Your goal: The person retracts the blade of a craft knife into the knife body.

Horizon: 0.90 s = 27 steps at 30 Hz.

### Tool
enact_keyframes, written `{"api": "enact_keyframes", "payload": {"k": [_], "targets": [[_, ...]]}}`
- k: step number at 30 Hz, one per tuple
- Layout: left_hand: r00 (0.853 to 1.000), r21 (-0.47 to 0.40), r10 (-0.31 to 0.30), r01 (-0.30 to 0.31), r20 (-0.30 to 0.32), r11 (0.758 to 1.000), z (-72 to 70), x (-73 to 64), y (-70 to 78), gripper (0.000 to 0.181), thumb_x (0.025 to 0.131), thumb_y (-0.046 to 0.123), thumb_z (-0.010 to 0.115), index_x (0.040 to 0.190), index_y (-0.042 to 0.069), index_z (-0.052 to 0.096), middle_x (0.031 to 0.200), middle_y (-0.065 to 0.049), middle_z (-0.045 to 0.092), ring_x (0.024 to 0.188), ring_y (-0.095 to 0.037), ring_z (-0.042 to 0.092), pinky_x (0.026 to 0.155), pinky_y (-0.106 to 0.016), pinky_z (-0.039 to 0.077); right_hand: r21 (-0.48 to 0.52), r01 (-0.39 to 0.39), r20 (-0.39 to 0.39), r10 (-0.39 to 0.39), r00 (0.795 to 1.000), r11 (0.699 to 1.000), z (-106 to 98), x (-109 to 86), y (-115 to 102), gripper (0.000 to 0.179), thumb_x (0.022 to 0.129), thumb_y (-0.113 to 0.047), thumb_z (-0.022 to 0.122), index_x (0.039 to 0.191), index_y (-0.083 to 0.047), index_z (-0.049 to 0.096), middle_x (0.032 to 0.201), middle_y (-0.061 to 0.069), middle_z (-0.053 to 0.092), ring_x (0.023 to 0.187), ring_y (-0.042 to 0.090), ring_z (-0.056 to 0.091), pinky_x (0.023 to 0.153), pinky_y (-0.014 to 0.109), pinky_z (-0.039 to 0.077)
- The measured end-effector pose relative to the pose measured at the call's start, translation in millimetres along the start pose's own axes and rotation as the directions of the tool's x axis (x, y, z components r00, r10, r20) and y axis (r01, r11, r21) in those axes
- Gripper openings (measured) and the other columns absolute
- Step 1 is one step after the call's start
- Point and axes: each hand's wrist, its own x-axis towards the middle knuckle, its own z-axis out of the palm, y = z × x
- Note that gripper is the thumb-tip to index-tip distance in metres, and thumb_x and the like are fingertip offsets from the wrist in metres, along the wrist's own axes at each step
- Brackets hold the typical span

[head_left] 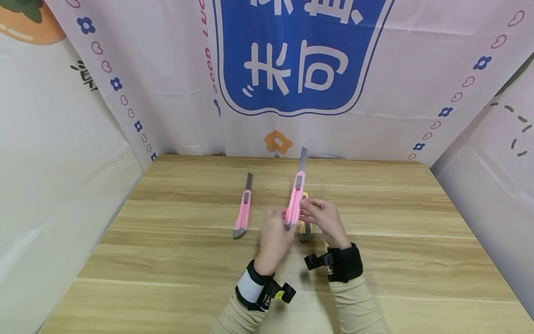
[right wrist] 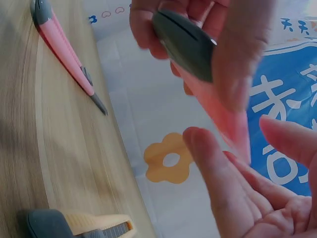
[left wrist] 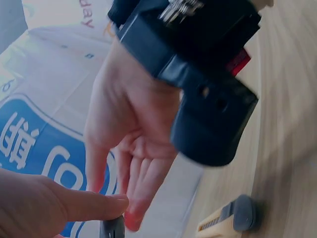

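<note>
My left hand [head_left: 275,236] pinches a pink utility knife [head_left: 295,199] near its grey end, above the table. The grey blade is slid out and points away from me. Beside the handle is my right hand [head_left: 327,220], its thumb and fingers spread apart; the right wrist view shows the fingertips [right wrist: 200,141] close to the pink body, and contact is hard to judge. A second pink utility knife [head_left: 244,211] lies on the table to the left, blade out. Partly hidden beneath the right hand, a yellow utility knife [head_left: 306,232] with a grey end lies on the table.
The wood-grain table [head_left: 167,273] ends at a hanging white cloth [head_left: 179,116] with a blue printed panel. White cloths also hang along the left and right sides. A strap with a small camera [head_left: 344,262] sits on each wrist.
</note>
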Motion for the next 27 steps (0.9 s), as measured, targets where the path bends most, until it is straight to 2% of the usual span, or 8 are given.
{"api": "enact_keyframes", "payload": {"k": [3,10,13,15,18,22,24,27], "targets": [[1.000,0.002,-0.007,0.007,0.014,1.000,1.2,-1.5,3.3,0.050,0.075,0.020,0.083,0.115,-0.005,0.064,0.096,-0.014,0.058,0.071,-0.017,0.053,0.059,-0.024,0.046,0.011,-0.001,-0.016,0.001,1.000,1.000,1,0.1,-1,0.041,0.094,-0.013,0.062,0.125,0.013,0.055,0.085,-0.003,0.073,0.072,0.003,0.070,0.071,0.020,0.061],[0.999,-0.017,-0.043,0.043,0.027,0.999,2.4,-2.1,6.6,0.052,0.073,0.022,0.084,0.114,-0.002,0.064,0.096,-0.012,0.057,0.074,-0.015,0.053,0.060,-0.023,0.045,-0.010,-0.001,-0.041,0.001,0.999,1.000,2,-0.8,-2,0.036,0.091,-0.003,0.061,0.123,0.013,0.056,0.089,0.003,0.075,0.070,0.002,0.069,0.067,0.018,0.060],[0.997,-0.064,-0.044,0.048,0.071,0.997,1.8,-0.7,5.4,0.055,0.072,0.024,0.085,0.115,-0.002,0.063,0.098,-0.013,0.059,0.076,-0.015,0.053,0.060,-0.020,0.044,-0.017,-0.006,-0.050,0.006,0.999,1.000,0,-1.8,-3,0.036,0.092,-0.003,0.061,0.123,0.013,0.056,0.092,0.005,0.075,0.071,0.002,0.069,0.067,0.018,0.060],[0.989,-0.146,-0.046,0.066,0.137,0.987,-0.1,2.2,3.3,0.056,0.073,0.024,0.084,0.116,-0.003,0.062,0.100,-0.015,0.061,0.079,-0.016,0.055,0.060,-0.018,0.044,-0.014,-0.008,-0.053,0.008,0.999,1.000,-1,-2.4,-4,0.036,0.092,-0.003,0.061,0.124,0.013,0.056,0.093,0.005,0.075,0.071,0.002,0.068,0.067,0.018,0.060],[0.955,-0.316,-0.048,0.143,0.291,0.938,-4.7,8.7,-3.0,0.053,0.080,0.021,0.078,0.122,-0.005,0.059,0.104,-0.020,0.066,0.086,-0.020,0.063,0.065,-0.018,0.050,0.004,0.000,-0.046,0.000,0.999,1.000,-2,-2.9,-5,0.037,0.092,-0.002,0.060,0.125,0.013,0.055,0.094,0.006,0.075,0.072,0.002,0.069,0.067,0.018,0.060],[0.868,-0.486,-0.047,0.320,0.494,0.813,-10.7,17.4,-14.9,0.049,0.088,0.014,0.069,0.130,-0.005,0.054,0.117,-0.024,0.067,0.101,-0.026,0.068,0.080,-0.025,0.058,0.034,0.014,-0.022,-0.014,1.000,0.999,-4,-3.3,-6,0.038,0.092,-0.001,0.059,0.126,0.015,0.054,0.090,0.001,0.075,0.072,0.002,0.069,0.069,0.019,0.060],[0.832,-0.521,-0.037,0.381,0.554,0.764,-12.7,19.8,-21.3,0.048,0.090,0.011,0.066,0.133,-0.005,0.052,0.123,-0.025,0.064,0.104,-0.024,0.068,0.087,-0.028,0.058,0.035,0.014,-0.012,-0.014,1.000,0.999,-4,-3.6,-6,0.038,0.092,-0.002,0.059,0.126,0.014,0.054,0.087,-0.004,0.074,0.073,0.002,0.070,0.069,0.019,0.060],[0.794,-0.552,-0.041,0.457,0.606,0.698,-15.1,22.4,-29.4,0.046,0.091,0.006,0.062,0.134,-0.006,0.050,0.127,-0.027,0.062,0.098,-0.015,0.068,0.092,-0.032,0.058,0.034,0.019,-0.008,-0.019,1.000,0.999,-3,-4.0,-7,0.037,0.092,-0.001,0.060,0.125,0.014,0.055,0.086,-0.005,0.075,0.074,0.003,0.070,0.069,0.019,0.060]]}}
